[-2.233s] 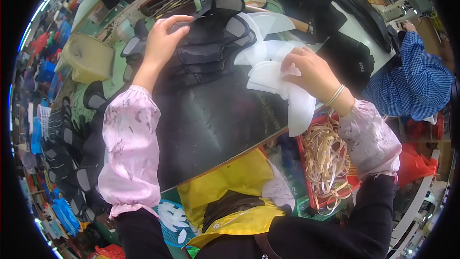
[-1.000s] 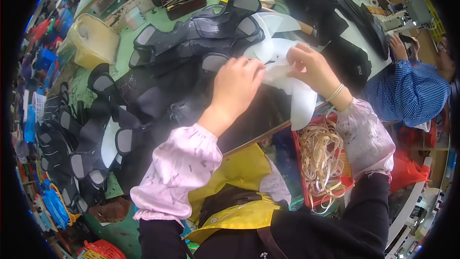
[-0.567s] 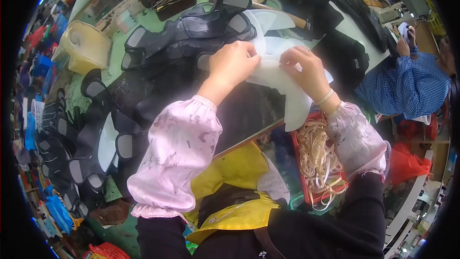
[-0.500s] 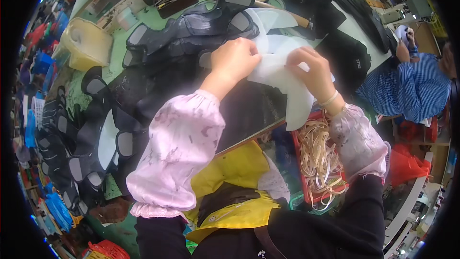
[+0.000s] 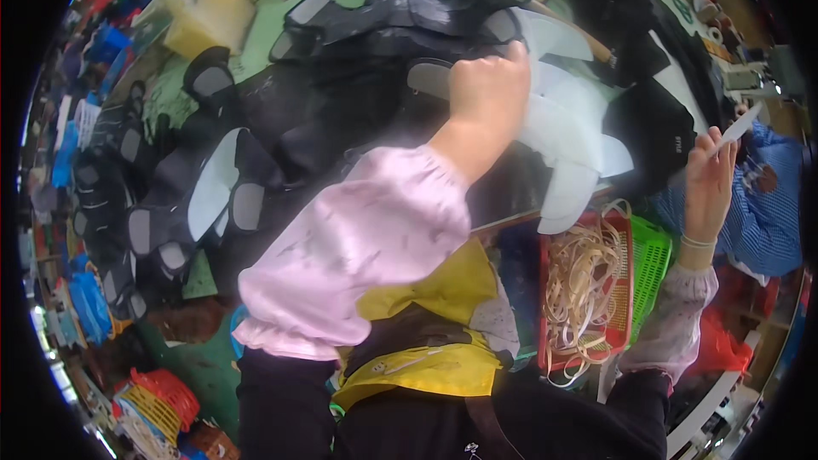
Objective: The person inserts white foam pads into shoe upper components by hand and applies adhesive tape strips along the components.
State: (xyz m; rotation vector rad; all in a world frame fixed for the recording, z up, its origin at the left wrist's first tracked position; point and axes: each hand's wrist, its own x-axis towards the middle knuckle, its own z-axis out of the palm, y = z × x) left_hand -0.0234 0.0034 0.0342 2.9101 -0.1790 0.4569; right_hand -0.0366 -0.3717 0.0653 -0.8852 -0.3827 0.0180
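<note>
surroundings: worktable (image 5: pixel 256 34) is crowded. Black shoe-upper pieces (image 5: pixel 366 25) are heaped across the centre and top, and more black pieces with grey panels (image 5: pixel 213 196) trail down the left side.
yellow tub: yellow tub (image 5: pixel 200 4) stands at the far left of the table, well apart from both hands.
white pieces: stack of white cut pieces (image 5: pixel 567 132) fans out right of centre and lies on the dark surface. Its lower tip reaches the near table edge just above the red basket (image 5: pixel 545 290).
baskets: red basket hangs below the table edge on the right, full of pale elastic bands (image 5: pixel 584 281). Green basket (image 5: pixel 652 260) sits just beside it on the right.
obstruction: the left forearm in a pink sleeve (image 5: pixel 358 247) crosses the middle of the view and hides the table beneath it.
other person: blue-striped sleeve (image 5: pixel 771 204) at the right rim, just behind the right hand.
edges/room: the near table edge runs under the white stack. The only uncovered surface is a dark strip (image 5: pixel 507 187) between the sleeve and the stack. Bins and clutter line the left rim.
left hand: left hand (image 5: pixel 490 89) is closed in a fist at the left edge of the white stack and touches it. Cannot tell what it grips, if anything.
right hand: right hand (image 5: pixel 707 183) is raised off the table to the right, with the fingers pinching a thin white strip (image 5: pixel 737 128) that points up and right.
strip vs stack: the strip is clear of the white stack, well to its right.
</note>
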